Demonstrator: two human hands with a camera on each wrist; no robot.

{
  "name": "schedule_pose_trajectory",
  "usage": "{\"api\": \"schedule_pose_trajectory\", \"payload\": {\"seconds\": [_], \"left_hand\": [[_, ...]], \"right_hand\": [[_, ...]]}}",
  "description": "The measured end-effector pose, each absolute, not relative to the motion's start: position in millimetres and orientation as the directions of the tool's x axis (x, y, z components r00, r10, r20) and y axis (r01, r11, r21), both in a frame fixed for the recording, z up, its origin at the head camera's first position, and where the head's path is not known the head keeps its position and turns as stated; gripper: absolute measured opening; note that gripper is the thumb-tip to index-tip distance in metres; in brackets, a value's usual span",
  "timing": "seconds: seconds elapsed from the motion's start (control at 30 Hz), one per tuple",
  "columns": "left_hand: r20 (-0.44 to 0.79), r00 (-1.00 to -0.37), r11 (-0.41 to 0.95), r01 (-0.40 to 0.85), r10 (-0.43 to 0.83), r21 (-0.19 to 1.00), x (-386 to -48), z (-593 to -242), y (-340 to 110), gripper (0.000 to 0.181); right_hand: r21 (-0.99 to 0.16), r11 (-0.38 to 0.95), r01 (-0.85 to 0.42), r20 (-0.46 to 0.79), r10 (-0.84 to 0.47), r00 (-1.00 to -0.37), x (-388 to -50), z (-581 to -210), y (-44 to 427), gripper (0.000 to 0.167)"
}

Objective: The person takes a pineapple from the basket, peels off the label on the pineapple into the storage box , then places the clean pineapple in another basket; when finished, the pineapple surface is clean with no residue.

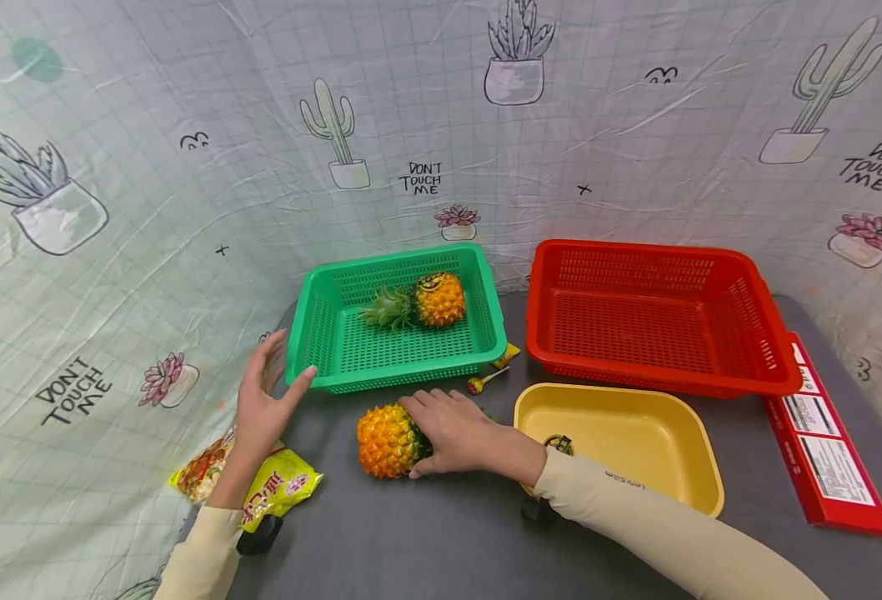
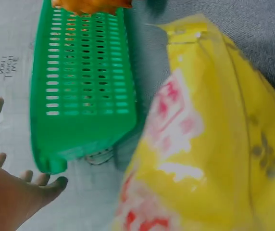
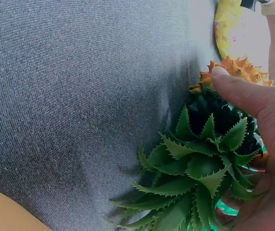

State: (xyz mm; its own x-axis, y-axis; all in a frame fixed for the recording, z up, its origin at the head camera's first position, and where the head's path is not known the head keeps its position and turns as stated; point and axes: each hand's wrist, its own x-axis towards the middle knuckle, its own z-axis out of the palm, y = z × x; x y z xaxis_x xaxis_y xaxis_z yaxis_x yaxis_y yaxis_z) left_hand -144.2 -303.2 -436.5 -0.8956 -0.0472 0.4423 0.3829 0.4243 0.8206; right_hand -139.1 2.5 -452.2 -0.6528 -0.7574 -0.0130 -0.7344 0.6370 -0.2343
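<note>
A pineapple [image 1: 387, 442] lies on the grey table in front of the green basket [image 1: 396, 372]. My right hand [image 1: 456, 432] grips it near the crown, fingers over the top and thumb on the near side; the right wrist view shows the green leaves [image 3: 195, 178] beside my palm. My left hand [image 1: 264, 408] is raised at the basket's left front corner, thumb and fingers spread, holding nothing. Under my left forearm lies a yellow snack bag [image 1: 283, 487], large in the left wrist view. Another pineapple [image 1: 441, 300] lies inside the green basket.
A red basket [image 1: 662, 382] stands at the back right, with a yellow tray [image 1: 699, 425] in front, partly under my right sleeve. A lollipop [image 1: 476, 385] and a small yellow packet [image 1: 506, 356] lie by the green basket. A red box [image 1: 831, 467] lies at the far right.
</note>
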Motion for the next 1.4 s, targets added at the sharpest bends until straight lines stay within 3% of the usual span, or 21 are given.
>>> {"api": "schedule_pose_trajectory", "payload": {"seconds": [0.23, 0.53, 0.83, 1.0, 1.4], "left_hand": [[0.316, -0.943, 0.294, 0.275, -0.102, 0.915, -158.7, -456.1, -306.8, 0.072], [0.068, -0.976, 0.207, 0.025, -0.206, 0.978, -166.4, -468.5, -305.6, 0.080], [0.005, -0.975, 0.124, -0.023, -0.220, 0.992, -173.7, -470.0, -301.2, 0.068], [-0.015, -0.977, 0.109, -0.039, -0.212, 0.993, -173.9, -468.9, -299.8, 0.067], [-0.025, -0.975, 0.040, -0.034, -0.222, 0.999, -174.6, -469.3, -295.8, 0.068]], "right_hand": [[-0.245, 0.639, -0.729, -0.013, -0.754, -0.656, -138.5, -454.3, 1.3, 0.101], [-0.250, 0.631, -0.735, -0.007, -0.760, -0.650, -138.7, -454.7, 1.1, 0.101], [-0.244, 0.638, -0.730, -0.023, -0.757, -0.654, -138.0, -451.9, -0.2, 0.106], [-0.241, 0.646, -0.725, -0.023, -0.750, -0.661, -139.1, -450.7, -4.0, 0.112], [-0.209, 0.669, -0.713, -0.043, -0.735, -0.677, -142.6, -448.8, -9.1, 0.110]]}}
